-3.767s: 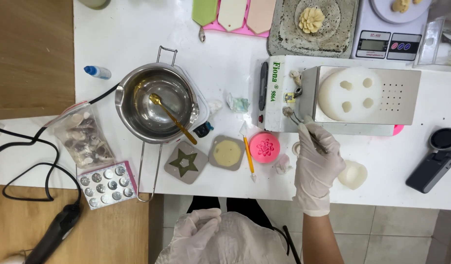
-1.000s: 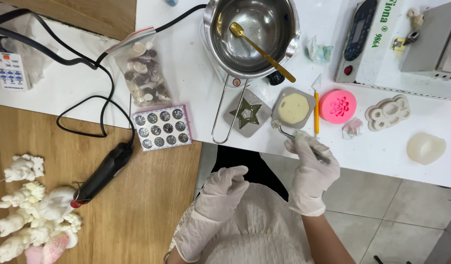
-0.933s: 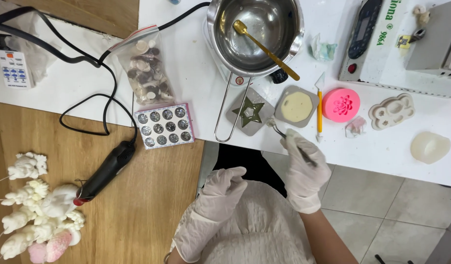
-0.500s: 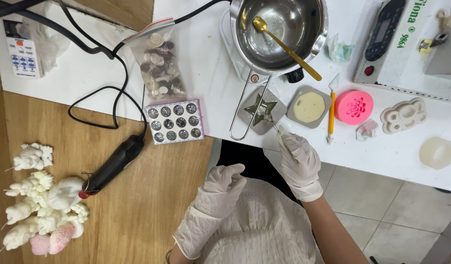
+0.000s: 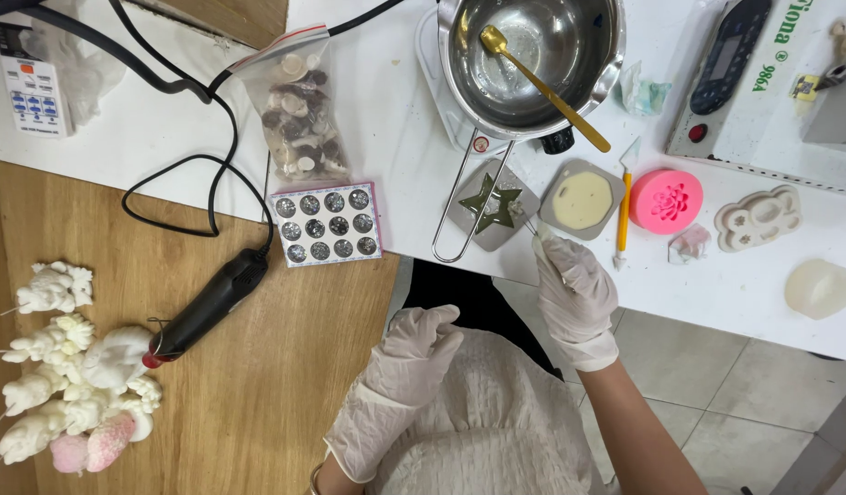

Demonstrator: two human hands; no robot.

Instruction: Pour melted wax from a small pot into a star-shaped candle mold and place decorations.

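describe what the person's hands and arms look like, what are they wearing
Both the left hand and the right hand wear thin, whitish, slightly wrinkled disposable gloves that end in loose cuffs at the wrists. Past the cuffs the forearms are bare, with no sleeves. A thin bangle sits by the left wrist.

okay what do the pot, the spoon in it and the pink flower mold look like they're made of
Pot: likely stainless steel, silvery with mirror-like reflections. Spoon: gold-toned metal, glossy; plating or solid can't be told. Pink flower mold: probably silicone, with a matte, soft-looking surface and rounded edges.
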